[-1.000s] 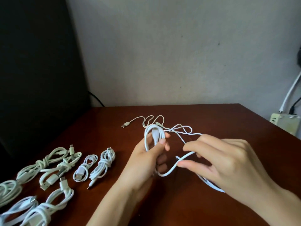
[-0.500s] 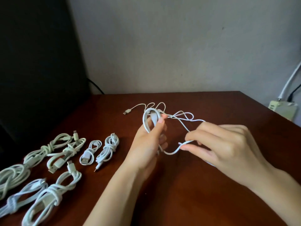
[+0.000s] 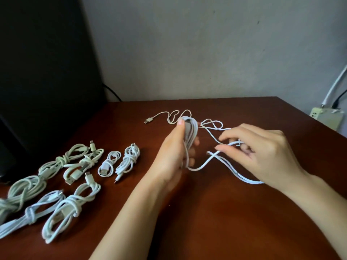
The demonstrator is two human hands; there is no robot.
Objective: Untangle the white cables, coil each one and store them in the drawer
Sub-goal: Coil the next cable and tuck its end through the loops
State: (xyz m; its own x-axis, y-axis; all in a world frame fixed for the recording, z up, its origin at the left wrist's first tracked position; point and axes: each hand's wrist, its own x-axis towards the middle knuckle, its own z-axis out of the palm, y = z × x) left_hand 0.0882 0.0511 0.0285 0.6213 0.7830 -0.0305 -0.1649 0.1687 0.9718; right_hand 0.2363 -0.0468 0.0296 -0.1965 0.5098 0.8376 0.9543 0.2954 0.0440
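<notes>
Since a moment ago the right grip [image 3: 259,152] has slid along the loose strand [image 3: 203,165], fingertips pinching it. The left grip [image 3: 174,147] is curled round the half-wound white cable [image 3: 191,132] above the desk [image 3: 216,212]. Several finished coils [image 3: 71,209] lie left. I'd say winding remains, then storing; no drawer shows.

A brown table [image 3: 216,231] stands against a grey wall [image 3: 206,49], a pale socket block [image 3: 325,119] at right.
</notes>
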